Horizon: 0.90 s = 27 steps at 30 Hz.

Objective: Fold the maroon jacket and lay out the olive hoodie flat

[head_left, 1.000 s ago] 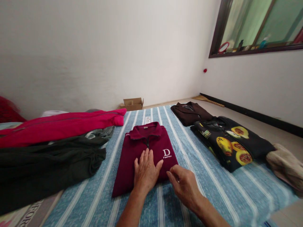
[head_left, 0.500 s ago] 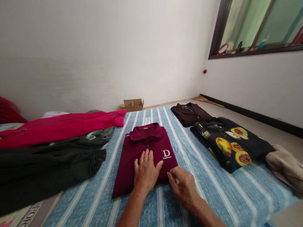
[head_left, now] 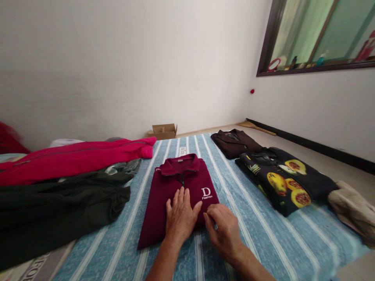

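A maroon zip-neck shirt lies folded in front of me, its collar pointing away and a white "D Fashion" print on its right side. My left hand rests flat on the lower front, fingers spread just below the zip. At the lower right corner, my right hand has its fingers curled and closed on the edge of the shirt. The exact grip is partly hidden by the hand itself. Underneath is a blue striped bedsheet.
On the left lie a pink garment and dark trousers. To the right are a folded brown jacket, a black fruit-print top and a beige cloth. A cardboard box stands beyond the bed.
My right hand has shifted slightly left and up along the shirt's corner. My left hand stays flat in place. The camera view has moved a little.
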### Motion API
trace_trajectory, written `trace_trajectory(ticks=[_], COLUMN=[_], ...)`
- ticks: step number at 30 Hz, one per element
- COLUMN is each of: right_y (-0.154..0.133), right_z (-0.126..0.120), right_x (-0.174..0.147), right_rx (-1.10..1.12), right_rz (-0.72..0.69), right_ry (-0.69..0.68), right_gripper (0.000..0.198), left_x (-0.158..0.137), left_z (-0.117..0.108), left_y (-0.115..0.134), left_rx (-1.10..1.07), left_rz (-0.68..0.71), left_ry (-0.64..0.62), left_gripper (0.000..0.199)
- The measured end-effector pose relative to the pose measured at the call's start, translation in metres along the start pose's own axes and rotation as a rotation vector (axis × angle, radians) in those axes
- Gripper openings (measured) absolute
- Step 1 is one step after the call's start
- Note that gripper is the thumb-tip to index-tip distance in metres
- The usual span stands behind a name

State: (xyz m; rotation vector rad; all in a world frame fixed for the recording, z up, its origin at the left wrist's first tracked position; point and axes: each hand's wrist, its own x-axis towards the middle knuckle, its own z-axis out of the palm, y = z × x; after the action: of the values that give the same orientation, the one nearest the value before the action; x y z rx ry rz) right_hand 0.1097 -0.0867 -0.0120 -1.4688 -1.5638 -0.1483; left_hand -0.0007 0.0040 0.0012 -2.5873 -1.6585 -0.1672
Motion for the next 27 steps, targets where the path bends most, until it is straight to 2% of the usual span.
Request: trace_trajectory(ticks=[5,10,13,20,27], right_y=[-0.001,0.005,0.014,0.038,0.040], right_z=[0.012,0.027,0.035,0.051,0.053], right_x=[0.016,0.043,0.059,0.065,0.060], right_rx=[-0.076,-0.148,-0.162,-0.178,-0.177], right_rz=[-0.020,0.091,0.158,0.303,0.326], right_ry=[-0.142,-0.429,-0.533,-0.608,-0.594], right_gripper=[0.026,0.055,0.066,0.075,0.071], left_x=[-0.002,-0.004,-0.003,-0.002,-0.001], left_z=[-0.001,-0.004,-0.004,-0.001,-0.001], left_y=[-0.004,-0.006,-0.003,0.001,0.001], left_rx=[0.003,-0.013,-0.004,0.009,0.024], left_rz=[0.022,0.022,0.012,0.003,0.004], left_ry=[-0.058,-0.086,-0.067,0.013,0.005], left_gripper=[0.057,0.054,0.053,0.054,0.056])
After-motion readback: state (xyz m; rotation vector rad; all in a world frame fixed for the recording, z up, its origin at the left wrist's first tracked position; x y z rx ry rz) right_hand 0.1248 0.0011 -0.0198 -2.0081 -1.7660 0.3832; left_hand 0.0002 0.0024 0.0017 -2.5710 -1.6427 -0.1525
